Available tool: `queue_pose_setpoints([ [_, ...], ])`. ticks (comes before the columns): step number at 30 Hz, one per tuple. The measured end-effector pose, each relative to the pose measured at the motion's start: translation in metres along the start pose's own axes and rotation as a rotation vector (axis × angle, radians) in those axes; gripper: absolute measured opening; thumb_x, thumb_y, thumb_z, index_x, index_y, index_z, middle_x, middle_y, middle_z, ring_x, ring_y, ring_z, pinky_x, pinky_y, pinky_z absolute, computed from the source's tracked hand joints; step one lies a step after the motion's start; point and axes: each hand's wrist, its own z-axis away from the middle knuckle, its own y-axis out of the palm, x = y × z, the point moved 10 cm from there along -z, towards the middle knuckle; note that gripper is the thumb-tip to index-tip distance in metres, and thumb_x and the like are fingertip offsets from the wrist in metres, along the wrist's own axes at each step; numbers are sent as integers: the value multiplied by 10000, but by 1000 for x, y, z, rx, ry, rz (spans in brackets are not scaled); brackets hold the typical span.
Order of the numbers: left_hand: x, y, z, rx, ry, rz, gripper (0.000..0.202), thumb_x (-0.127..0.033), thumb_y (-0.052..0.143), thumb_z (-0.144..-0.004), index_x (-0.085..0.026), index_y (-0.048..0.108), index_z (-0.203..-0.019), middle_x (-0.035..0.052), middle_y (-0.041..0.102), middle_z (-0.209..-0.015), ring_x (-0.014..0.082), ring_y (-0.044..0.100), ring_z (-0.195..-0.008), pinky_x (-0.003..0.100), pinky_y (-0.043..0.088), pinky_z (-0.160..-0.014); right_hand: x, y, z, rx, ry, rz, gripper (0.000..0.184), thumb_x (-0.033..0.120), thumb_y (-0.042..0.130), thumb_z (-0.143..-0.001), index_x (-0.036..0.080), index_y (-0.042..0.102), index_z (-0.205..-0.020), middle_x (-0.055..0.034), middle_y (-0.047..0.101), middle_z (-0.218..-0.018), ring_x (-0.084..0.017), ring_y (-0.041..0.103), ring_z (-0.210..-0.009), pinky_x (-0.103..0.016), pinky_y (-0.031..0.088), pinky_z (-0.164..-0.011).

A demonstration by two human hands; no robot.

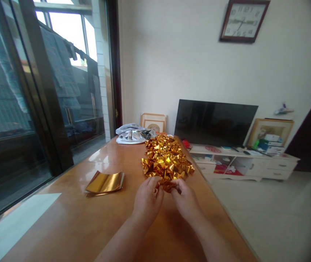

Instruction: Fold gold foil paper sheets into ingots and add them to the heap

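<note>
My left hand [147,200] and my right hand [184,198] meet over the wooden table [70,225], both pinched on one small folded gold foil piece [167,185] between their fingertips. Just beyond them lies a pile of folded gold foil pieces [164,157] stretching toward the table's far end. A stack of flat gold foil sheets [105,182] lies on the table to the left of my left hand, apart from it.
A grey-white cloth bundle [132,134] sits at the table's far end. A glass sliding door [21,120] runs along the left. To the right, across open floor, stands a TV [215,123] on a low white cabinet [253,163]. The table's right edge is close to my right arm.
</note>
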Motion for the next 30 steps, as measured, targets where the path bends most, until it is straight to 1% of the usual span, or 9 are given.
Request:
queue_pose_setpoints([
  [5, 11, 4, 1, 24, -10, -121, 273, -114, 578, -827, -258, 663, -1043, 57, 669, -991, 219, 602, -899, 290, 420, -753, -2, 0, 0, -9, -12, 93, 150, 243, 571, -834, 214, 665, -947, -28, 744, -813, -209, 672, -719, -294, 485, -644],
  [9, 8, 7, 2, 49, 16, -170, 269, -115, 541, -841, -243, 643, -1055, 48, 658, -1000, 199, 601, -901, 279, 436, -753, -5, 0, -2, -3, 18, 144, 163, 244, 566, -823, 204, 679, -933, -25, 738, -791, -205, 666, -716, -285, 474, -651],
  [14, 6, 6, -1, 32, 22, -103, 161, -187, 571, -856, -221, 683, -966, 46, 670, -915, 183, 607, -826, 268, 445, -731, -3, 0, -2, 16, 69, 127, 149, 261, 587, -819, 199, 687, -911, -23, 719, -776, -190, 635, -701, -274, 444, -635],
  [16, 18, 3, -3, -7, -70, 18, 111, -223, 593, -845, -196, 690, -891, 40, 672, -821, 178, 604, -751, 260, 443, -682, -2, -1, -2, 35, 104, 62, 198, 363, 594, -859, 193, 682, -909, -23, 700, -760, -180, 613, -678, -267, 430, -608],
  [19, 54, 2, -1, -66, -349, 282, 100, -263, 653, -792, -164, 672, -786, 2, 625, -662, 134, 533, -588, 226, 384, -560, 0, -7, -4, 11, 157, -83, 375, 538, 531, -910, 185, 660, -901, -19, 662, -734, -165, 589, -653, -256, 425, -584],
  [21, 76, 5, 5, -101, -548, 484, 124, -254, 707, -730, -153, 638, -708, -19, 592, -608, 95, 470, -522, 204, 330, -508, -2, -12, -5, -23, 199, -153, 418, 580, 513, -910, 183, 644, -895, -9, 638, -703, -154, 570, -619, -253, 426, -569],
  [22, 81, 7, 8, -100, -604, 544, 146, -258, 716, -718, -149, 623, -688, -18, 591, -607, 85, 461, -511, 199, 324, -498, -4, -14, -6, -32, 218, -179, 415, 581, 517, -905, 184, 635, -885, -4, 627, -687, -149, 559, -599, -252, 424, -560],
  [26, 89, 18, 14, -51, -740, 674, 153, -268, 688, -745, -133, 623, -714, 7, 595, -616, 84, 485, -491, 204, 378, -482, -7, -12, -10, -8, 258, -264, 337, 508, 560, -886, 187, 593, -788, 12, 603, -645, -133, 543, -565, -246, 417, -550],
  [30, 89, 30, 21, -23, -869, 770, 71, -191, 643, -785, -127, 636, -757, -6, 561, -575, 75, 480, -449, 191, 407, -453, -6, -2, -8, 72, 305, -332, 265, 423, 579, -886, 177, 594, -788, 4, 619, -647, -117, 543, -548, -227, 405, -529],
])
